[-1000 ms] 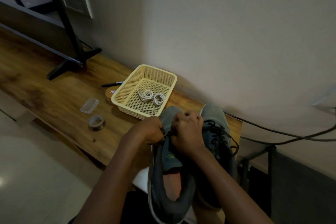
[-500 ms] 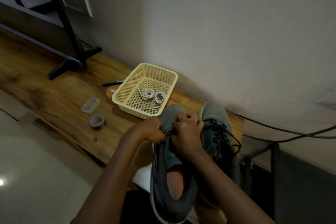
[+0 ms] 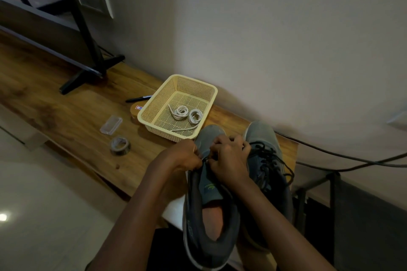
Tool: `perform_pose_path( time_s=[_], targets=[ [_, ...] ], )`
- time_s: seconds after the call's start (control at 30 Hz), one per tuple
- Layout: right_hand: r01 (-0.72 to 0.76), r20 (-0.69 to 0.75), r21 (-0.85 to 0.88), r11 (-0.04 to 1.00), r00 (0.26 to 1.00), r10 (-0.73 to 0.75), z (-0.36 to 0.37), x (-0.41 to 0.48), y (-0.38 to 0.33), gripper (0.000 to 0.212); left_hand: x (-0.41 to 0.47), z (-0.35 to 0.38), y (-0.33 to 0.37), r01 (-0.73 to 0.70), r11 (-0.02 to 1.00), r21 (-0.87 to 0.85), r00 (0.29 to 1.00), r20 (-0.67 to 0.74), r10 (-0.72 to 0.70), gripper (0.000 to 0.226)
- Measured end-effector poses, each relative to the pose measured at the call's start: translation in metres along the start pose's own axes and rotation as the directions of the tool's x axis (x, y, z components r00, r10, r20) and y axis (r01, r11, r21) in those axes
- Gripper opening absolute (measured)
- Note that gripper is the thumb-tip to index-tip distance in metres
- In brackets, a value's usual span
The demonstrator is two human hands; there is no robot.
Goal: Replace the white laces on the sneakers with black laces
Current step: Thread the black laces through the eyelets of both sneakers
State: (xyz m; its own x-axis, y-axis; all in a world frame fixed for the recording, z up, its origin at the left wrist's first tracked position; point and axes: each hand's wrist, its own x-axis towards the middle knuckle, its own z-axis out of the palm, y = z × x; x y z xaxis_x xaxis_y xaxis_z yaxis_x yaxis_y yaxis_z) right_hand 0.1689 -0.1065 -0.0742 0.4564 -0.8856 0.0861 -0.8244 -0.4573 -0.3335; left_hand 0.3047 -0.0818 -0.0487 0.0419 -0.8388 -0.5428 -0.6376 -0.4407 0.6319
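The left hand (image 3: 182, 157) and the right hand (image 3: 229, 160) are closed, knuckles nearly touching, just below the centre of the frame. Their fingers are curled in over the front of the throat of a sneaker (image 3: 209, 222). A short run of black lace (image 3: 205, 160) is seen between them and appears to be pinched by both, though the fingertips themselves are hidden.

The sneaker's long axis runs from the heel at the lower edge of the frame up to the toe, which points at the basket (image 3: 176, 77). The hands sit at the toe end of the eyelet rows, the left hand on the row toward frame left and the right hand on the row toward frame right, so neither is nearer. The rest of the throat is judged unlaced, so the lacing would have to be worked down the frame, toward the heel.

Just to the right a second sneaker (image 3: 264, 132) lies parallel, laced in black. White laces (image 3: 187, 113) are coiled in the basket on the counter (image 3: 66, 116).
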Motion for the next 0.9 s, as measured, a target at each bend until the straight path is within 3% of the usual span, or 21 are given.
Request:
perform_pose_path(
  time_s=[0.17,0.27,0.4,0.53,0.63,0.73,0.9],
  targets=[
    [0.072,0.016,-0.084,0.994,0.997,-0.07,0.006,0.0,-0.003,0.017,-0.001,0.001,0.004,0.001,0.999,0.048,1.0,0.006,-0.002,0.022],
    [0.062,0.046,-0.083,0.995,0.997,-0.058,0.001,0.001,-0.003,0.019,0.0,-0.002,0.0,0.021,0.998,-0.053,1.0,0.003,-0.021,0.007],
    [0.026,0.079,-0.114,0.993,0.997,-0.017,-0.027,0.007,0.003,0.018,0.0,-0.006,-0.007,0.015,0.981,-0.195,0.994,-0.103,-0.035,0.013],
    [-0.107,-0.069,-0.107,0.988,0.993,0.1,-0.06,0.0,0.017,0.02,0.002,-0.008,-0.012,-0.014,0.987,-0.163,0.981,-0.195,-0.018,0.011],
    [-0.121,0.002,-0.127,0.985,0.992,0.123,-0.061,-0.014,0.013,0.032,0.002,-0.005,-0.009,-0.022,0.995,-0.093,0.983,-0.186,0.005,0.018],
    [-0.091,0.102,-0.268,0.959,0.987,0.122,-0.051,-0.025,0.0,0.042,0.0,0.0,-0.002,-0.002,0.998,-0.061,0.974,-0.226,-0.012,0.022],
    [-0.112,0.13,-0.312,0.943,0.979,0.159,-0.046,-0.031,-0.001,0.034,-0.001,0.003,0.004,-0.007,1.0,-0.03,0.962,-0.273,-0.001,0.027]
  ],
)
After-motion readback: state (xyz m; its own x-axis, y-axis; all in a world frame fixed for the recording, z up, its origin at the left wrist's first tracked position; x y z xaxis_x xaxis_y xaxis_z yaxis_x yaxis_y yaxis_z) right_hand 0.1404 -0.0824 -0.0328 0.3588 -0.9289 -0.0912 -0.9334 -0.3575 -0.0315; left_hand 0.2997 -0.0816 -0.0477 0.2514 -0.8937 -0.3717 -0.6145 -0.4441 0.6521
